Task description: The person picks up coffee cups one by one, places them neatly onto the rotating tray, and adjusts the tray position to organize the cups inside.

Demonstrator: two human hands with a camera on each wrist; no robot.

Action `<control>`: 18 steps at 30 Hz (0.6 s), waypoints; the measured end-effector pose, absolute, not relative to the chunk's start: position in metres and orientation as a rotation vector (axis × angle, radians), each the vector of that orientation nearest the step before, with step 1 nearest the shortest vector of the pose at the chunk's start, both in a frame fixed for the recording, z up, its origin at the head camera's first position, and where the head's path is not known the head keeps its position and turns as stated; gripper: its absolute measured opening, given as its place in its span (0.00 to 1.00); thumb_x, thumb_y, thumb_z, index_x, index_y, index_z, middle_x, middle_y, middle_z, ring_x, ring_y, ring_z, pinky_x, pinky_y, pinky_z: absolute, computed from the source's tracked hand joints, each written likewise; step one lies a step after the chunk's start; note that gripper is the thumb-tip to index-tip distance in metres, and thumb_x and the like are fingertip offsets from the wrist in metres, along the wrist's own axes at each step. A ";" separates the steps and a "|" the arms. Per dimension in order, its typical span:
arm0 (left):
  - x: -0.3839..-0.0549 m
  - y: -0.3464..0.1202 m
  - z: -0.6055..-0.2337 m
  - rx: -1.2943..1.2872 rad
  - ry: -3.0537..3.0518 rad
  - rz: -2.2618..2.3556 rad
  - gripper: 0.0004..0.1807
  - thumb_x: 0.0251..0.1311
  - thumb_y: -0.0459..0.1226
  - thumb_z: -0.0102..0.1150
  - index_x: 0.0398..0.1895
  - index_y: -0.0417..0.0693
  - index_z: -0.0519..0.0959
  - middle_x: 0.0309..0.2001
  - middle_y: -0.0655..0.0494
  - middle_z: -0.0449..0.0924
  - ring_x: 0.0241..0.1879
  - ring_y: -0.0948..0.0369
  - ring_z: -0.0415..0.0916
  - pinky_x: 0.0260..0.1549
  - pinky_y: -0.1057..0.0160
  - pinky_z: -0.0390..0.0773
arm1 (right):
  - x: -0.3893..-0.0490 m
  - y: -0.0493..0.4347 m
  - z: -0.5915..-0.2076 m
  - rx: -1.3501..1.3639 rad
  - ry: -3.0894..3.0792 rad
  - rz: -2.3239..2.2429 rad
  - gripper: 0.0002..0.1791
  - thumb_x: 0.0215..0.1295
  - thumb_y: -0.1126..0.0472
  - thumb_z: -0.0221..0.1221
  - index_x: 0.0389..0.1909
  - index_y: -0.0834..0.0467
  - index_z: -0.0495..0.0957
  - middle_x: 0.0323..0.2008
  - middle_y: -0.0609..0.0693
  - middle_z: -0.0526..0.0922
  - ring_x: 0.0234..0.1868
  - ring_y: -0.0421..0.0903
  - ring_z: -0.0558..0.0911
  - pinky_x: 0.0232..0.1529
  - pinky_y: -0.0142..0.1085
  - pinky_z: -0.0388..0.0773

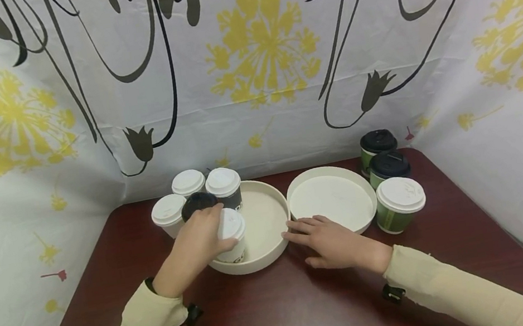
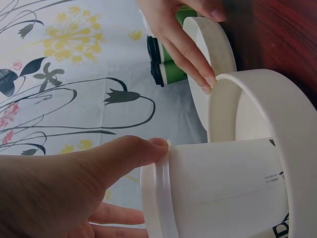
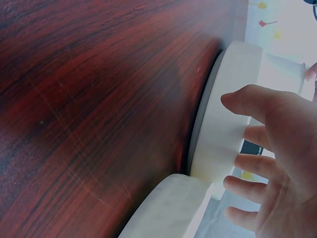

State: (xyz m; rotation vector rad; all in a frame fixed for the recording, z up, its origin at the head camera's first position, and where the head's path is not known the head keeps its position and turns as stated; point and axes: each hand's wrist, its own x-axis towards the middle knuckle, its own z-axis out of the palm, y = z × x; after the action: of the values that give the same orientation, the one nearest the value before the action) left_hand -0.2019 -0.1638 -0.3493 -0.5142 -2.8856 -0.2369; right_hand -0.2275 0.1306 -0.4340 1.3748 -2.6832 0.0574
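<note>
My left hand (image 1: 193,247) grips a white-lidded paper cup (image 2: 223,183) by its lid, thumb on the near side and fingers on the far side. This cup stands inside the left round cream tray (image 1: 269,212), near its front left wall. Just behind the hand is a black-lidded cup (image 1: 198,202), partly hidden by the fingers. A dark cup with a white lid (image 1: 224,186) stands close by. My right hand (image 1: 331,244) has its fingers spread and extended, fingertips at the rim where the left tray meets the right round cream tray (image 1: 330,200).
Two more white-lidded cups, one in front (image 1: 169,213) and one behind (image 1: 188,182), stand at the left. Beside the right tray are green cups, one white-lidded (image 1: 399,204) and two black-lidded (image 1: 388,165). A patterned cloth (image 1: 246,131) hangs behind the dark wooden table (image 1: 284,312).
</note>
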 end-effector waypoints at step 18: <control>-0.200 -0.164 -0.354 -0.484 -2.918 -0.211 0.41 0.45 0.47 0.76 0.59 0.31 0.73 0.50 0.37 0.83 0.48 0.43 0.81 0.48 0.48 0.82 | -0.227 0.131 -0.433 1.377 -2.680 0.076 0.39 0.58 0.50 0.67 0.71 0.51 0.67 0.71 0.57 0.70 0.69 0.58 0.72 0.64 0.55 0.71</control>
State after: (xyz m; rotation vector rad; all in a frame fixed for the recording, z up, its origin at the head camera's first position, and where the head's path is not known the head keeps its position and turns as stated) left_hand -0.2005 -0.1637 -0.3539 -0.4843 -2.9180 -0.2108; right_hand -0.2267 0.1307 -0.4328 1.3770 -2.6803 0.0764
